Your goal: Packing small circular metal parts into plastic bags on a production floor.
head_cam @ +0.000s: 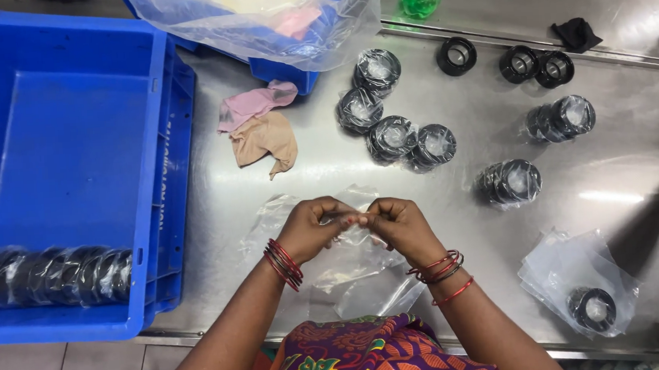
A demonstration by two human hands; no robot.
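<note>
While both hands meet over the counter (pixel 283 172), the left hand (pixel 313 228) and right hand (pixel 400 222) pinch the top edge of a clear plastic bag (pixel 349 264). It looks thin, light, floppy and slippery, so pinching the rim seems best.

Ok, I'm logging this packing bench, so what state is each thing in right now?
Left hand: pinching a clear bag.
Right hand: pinching the same bag.
Clear bag: empty, held over the steel table.
Wrapped black rings: bagged, lying loose.
Bare black rings: unwrapped, at the far edge.
Blue crate: open, one wrapped row inside.
Bag stack: flat, one ring on it.
</note>
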